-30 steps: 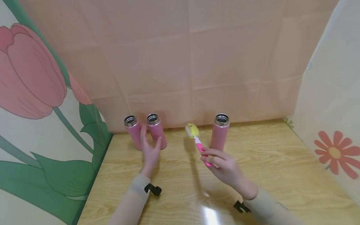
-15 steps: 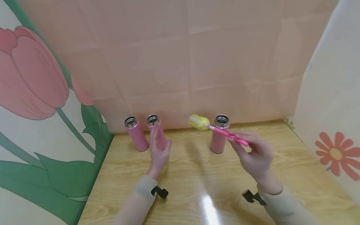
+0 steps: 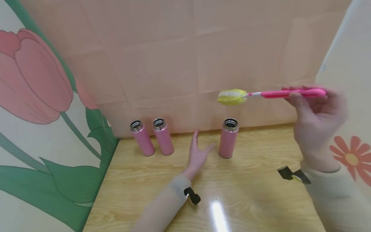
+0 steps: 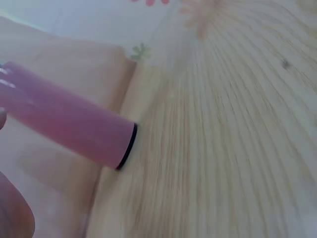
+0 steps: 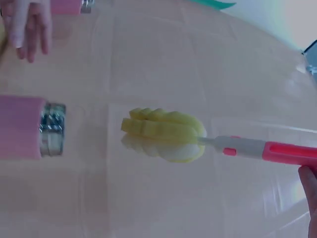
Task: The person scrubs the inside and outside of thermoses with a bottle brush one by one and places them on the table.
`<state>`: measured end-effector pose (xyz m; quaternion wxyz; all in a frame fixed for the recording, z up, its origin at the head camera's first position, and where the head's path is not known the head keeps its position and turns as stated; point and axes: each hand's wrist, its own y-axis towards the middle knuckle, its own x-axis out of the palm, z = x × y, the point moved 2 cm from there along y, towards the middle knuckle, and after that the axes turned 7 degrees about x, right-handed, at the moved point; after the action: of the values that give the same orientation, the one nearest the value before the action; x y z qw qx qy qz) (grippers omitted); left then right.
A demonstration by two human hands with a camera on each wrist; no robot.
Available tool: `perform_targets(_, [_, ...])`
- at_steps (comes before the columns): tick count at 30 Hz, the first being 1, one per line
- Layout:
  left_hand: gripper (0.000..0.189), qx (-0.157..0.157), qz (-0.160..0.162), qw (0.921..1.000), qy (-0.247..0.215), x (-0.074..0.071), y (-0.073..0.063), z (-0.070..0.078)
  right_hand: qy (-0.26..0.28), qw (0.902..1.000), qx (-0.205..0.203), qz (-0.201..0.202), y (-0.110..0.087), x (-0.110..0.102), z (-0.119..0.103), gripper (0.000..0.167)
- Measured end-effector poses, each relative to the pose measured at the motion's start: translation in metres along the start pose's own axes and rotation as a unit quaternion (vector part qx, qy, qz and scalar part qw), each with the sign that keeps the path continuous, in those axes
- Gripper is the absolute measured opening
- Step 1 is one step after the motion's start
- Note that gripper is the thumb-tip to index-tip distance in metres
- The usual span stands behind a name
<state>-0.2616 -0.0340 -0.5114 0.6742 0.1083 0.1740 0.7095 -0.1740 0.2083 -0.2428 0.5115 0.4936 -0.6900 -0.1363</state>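
Note:
My right hand (image 3: 317, 125) pinches the pink handle of a bottle brush (image 3: 290, 93), raised at the right of the head view. The brush's yellow and white sponge head (image 5: 163, 134) points left, in the air above the right-hand pink bottle (image 3: 228, 141). That bottle stands upright with its steel mouth uncovered. My left hand (image 3: 197, 158) is just left of it, fingers spread and holding nothing; a gap shows between hand and bottle. In the left wrist view the same pink bottle (image 4: 69, 116) appears close to the fingertips.
Two more uncapped pink bottles, the leftmost bottle (image 3: 143, 140) and its neighbour (image 3: 164, 138), stand side by side at the table's back left. A peach cloth (image 3: 162, 64) hangs behind the wooden table (image 3: 130, 193). Flower-printed panels (image 3: 347, 96) flank both sides.
My left hand has moved right, from the two left bottles toward the right-hand bottle. My right hand has risen and shifted right with the bottle brush, which has swung to nearly level.

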Motion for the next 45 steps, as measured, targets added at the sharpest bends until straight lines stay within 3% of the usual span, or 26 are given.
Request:
perform_targets(5, [0.098,-0.049,-0.022,0.9985,0.002,0.038,0.006,0.0,0.012,0.9997,0.02,-0.009,0.021,0.002,-0.007,0.027])
perform_targets(11, [0.099,-0.051,-0.037,0.9979,0.017,0.065,0.007,0.005,-0.018,0.9977,0.033,-0.057,0.03,-0.001,-0.008,0.026])
perform_targets(17, [0.097,-0.037,-0.03,0.9986,0.022,0.079,0.016,0.012,-0.077,0.9902,0.055,-0.103,0.033,-0.005,-0.005,0.024])
perform_targets(26, [0.078,-0.01,-0.018,0.999,-0.041,0.083,0.019,0.01,-0.186,0.9694,0.047,-0.153,0.036,-0.007,0.01,0.026])
perform_targets(29, [0.076,-0.011,-0.015,0.9985,-0.051,0.084,0.019,0.009,-0.246,0.9525,0.072,-0.165,0.038,-0.006,0.012,0.026])
perform_targets(35, [0.069,-0.015,-0.019,0.9978,-0.061,0.082,0.019,0.007,-0.422,0.8838,0.102,-0.174,0.043,0.0,0.016,0.022])
perform_targets(39, [0.068,-0.014,-0.029,0.9973,-0.066,0.081,0.019,0.006,-0.43,0.8774,0.118,-0.178,0.047,0.008,0.02,0.017])
perform_targets(45, [0.065,-0.008,-0.028,0.9972,-0.069,0.078,0.02,0.005,-0.46,0.8545,0.138,-0.198,0.052,0.023,0.03,0.022])
